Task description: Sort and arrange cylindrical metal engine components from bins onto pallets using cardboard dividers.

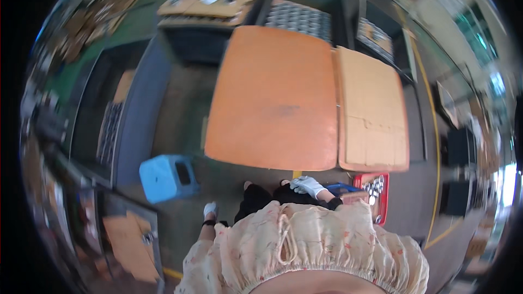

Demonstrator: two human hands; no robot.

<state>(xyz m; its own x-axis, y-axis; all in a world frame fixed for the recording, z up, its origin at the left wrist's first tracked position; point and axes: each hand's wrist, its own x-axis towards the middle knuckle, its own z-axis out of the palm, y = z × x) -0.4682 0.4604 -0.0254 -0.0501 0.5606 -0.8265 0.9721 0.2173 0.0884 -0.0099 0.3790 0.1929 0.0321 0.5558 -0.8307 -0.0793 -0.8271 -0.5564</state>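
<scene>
My right hand, in a white glove, is in front of my dark trousers, just below the near edge of the orange tabletop. Its fingers look loosely extended toward the left, and nothing shows in them. My left hand hangs low at my left side, also white-gloved. It is small and blurred, so its fingers cannot be made out. Nearest to it is a blue plastic stool. Beside my right forearm stands a red crate holding several shiny metal parts.
A cardboard-covered board adjoins the tabletop on the right. Dark bins surround the table; the far one holds rows of grey metal parts. A tall grey-blue bin wall rises at the left. Flattened cardboard lies in a bin at lower left.
</scene>
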